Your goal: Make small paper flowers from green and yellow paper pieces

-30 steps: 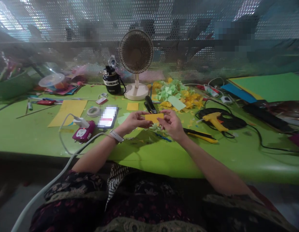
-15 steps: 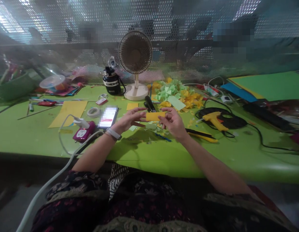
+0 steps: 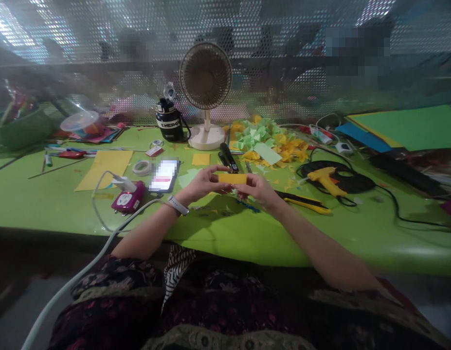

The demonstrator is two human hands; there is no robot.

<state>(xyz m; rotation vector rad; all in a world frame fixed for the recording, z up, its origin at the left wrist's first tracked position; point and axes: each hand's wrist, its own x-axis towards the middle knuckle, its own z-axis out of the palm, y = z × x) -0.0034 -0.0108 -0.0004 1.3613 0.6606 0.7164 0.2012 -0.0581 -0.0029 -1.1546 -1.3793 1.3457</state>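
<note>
Between my two hands, a small yellow-orange strip of paper (image 3: 232,179) is held level above the green table. Fingers and thumb of my left hand (image 3: 207,183) pinch its left end. My right hand (image 3: 260,189) grips the right end in the same way. Just behind the strip stands a black stapler (image 3: 228,158). A yellow paper square (image 3: 201,159) lies beyond my left hand, and a pale green sheet (image 3: 189,178) is partly covered by that hand. Paper scraps lie beneath both hands.
A heap of green and yellow paper flowers (image 3: 271,138) lies behind my hands. Right of them are yellow-and-black scissors (image 3: 307,203) and a yellow glue gun (image 3: 327,181). Leftward lie a phone (image 3: 164,176) and purple power adapter (image 3: 128,198). A fan (image 3: 206,136) and black bottle (image 3: 170,121) stand behind.
My left hand has closed on the left end of the strip, its fingers having been spread before. My right hand has shifted slightly down and changed its hold.
</note>
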